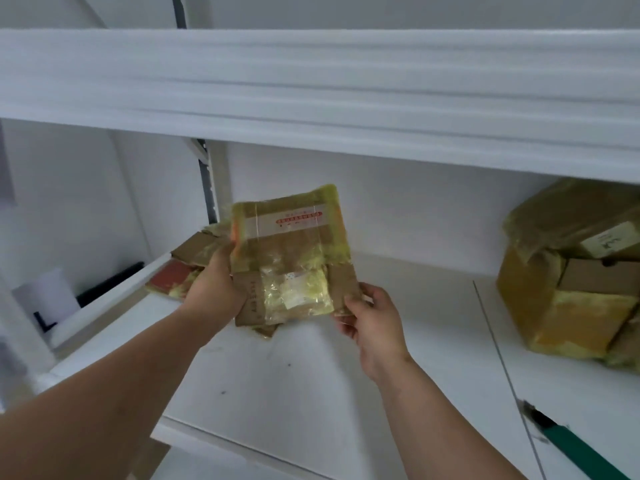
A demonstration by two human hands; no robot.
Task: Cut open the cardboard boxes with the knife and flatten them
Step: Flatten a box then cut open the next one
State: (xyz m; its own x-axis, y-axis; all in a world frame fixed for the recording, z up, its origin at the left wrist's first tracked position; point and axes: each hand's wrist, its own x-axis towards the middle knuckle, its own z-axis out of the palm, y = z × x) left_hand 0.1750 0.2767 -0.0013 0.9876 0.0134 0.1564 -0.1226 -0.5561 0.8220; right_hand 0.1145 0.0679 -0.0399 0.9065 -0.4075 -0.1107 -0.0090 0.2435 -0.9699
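A flattened cardboard box (294, 254) wrapped in yellowish tape stands nearly upright above the white shelf (311, 393). My left hand (214, 289) grips its left edge, and my right hand (370, 317) pinches its lower right corner. Behind my left hand lies a pile of flattened cardboard (183, 268) with a red patch. A knife (571, 445) with a green handle lies on the shelf at the lower right, away from both hands. Several taped cardboard boxes (571, 271) sit at the far right of the shelf.
An upper white shelf (311, 98) overhangs the work area. A seam (498, 348) divides the lower shelf into two panels. At the far left, below the shelf edge, there is a dark object with a white sheet (52, 299).
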